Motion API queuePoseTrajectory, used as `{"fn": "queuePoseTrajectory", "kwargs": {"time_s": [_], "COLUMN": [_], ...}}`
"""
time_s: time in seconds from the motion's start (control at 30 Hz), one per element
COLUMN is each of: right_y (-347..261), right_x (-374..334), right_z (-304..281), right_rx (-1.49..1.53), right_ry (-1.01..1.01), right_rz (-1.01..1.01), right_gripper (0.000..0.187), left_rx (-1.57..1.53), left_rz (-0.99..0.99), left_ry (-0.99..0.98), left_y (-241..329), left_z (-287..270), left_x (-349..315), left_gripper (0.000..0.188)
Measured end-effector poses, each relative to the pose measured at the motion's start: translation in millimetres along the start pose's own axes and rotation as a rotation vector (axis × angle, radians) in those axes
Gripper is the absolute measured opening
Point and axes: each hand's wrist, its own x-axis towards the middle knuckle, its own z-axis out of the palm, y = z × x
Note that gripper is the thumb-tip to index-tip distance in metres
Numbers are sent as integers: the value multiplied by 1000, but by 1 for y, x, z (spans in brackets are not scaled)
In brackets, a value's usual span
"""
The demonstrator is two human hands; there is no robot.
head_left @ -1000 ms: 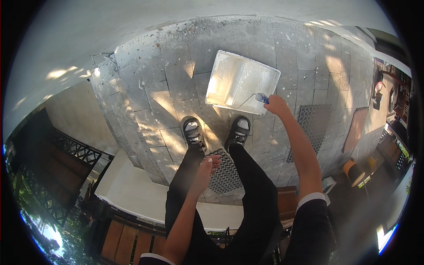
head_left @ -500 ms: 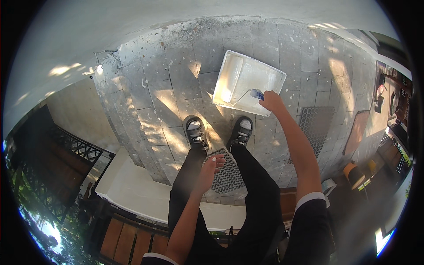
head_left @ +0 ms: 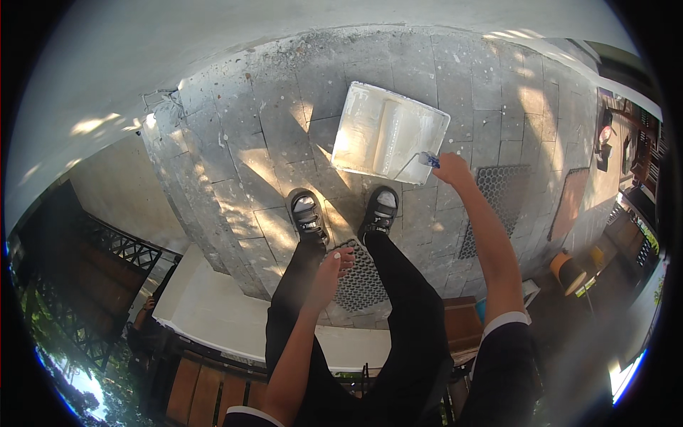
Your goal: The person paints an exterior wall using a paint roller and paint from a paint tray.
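Observation:
My right hand (head_left: 452, 169) is closed round the blue handle of a paint roller (head_left: 429, 160), whose thin wire frame reaches over the near right side of a paint tray (head_left: 359, 128). The roller's head does not stand out against the pale tray. Streaks of white paint coat the tray, which lies slightly turned on the paving beyond my feet. Nothing is in my left hand (head_left: 331, 276); it hangs in front of my left leg with loosely bent fingers apart, above a dark honeycomb rubber mat (head_left: 361, 281).
White-splashed grey paving (head_left: 277, 107) surrounds the tray, and a pale wall (head_left: 235, 28) curves along the far side. At right lie another honeycomb mat (head_left: 498, 196) and a reddish mat (head_left: 569, 203). A white ledge (head_left: 213, 299) and wooden slats (head_left: 206, 391) are behind my feet.
My right hand has shifted the roller handle to the right relative to the tray, bringing it to the tray's right edge. The whole view has moved slightly. My left hand stays much the same.

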Motion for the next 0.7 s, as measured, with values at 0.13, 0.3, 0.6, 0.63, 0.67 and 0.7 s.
{"fn": "queuePoseTrajectory", "kwargs": {"time_s": [0.13,0.3,0.6,0.63,0.67,0.7], "right_y": [-20,-38,-50,-49,-47,-47], "right_x": [14,25,38,38,37,36], "right_z": [-2,-10,-20,-20,-18,-17], "right_rx": [2,-15,-16,-2,12,13], "right_ry": [62,39,-99,-93,-87,-90], "right_rz": [-44,-17,29,16,3,2], "right_gripper": [35,35,36,37,38,38], "left_rx": [-23,-74,-7,-5,6,16], "left_rz": [-18,-12,-10,-8,-17,-31], "left_ry": [0,21,-30,-30,-32,-32], "left_y": [-5,-5,0,1,1,3], "left_z": [-2,3,1,0,1,2], "left_x": [2,1,1,3,4,2], "left_gripper": [46,45,45,45,46,46]}}
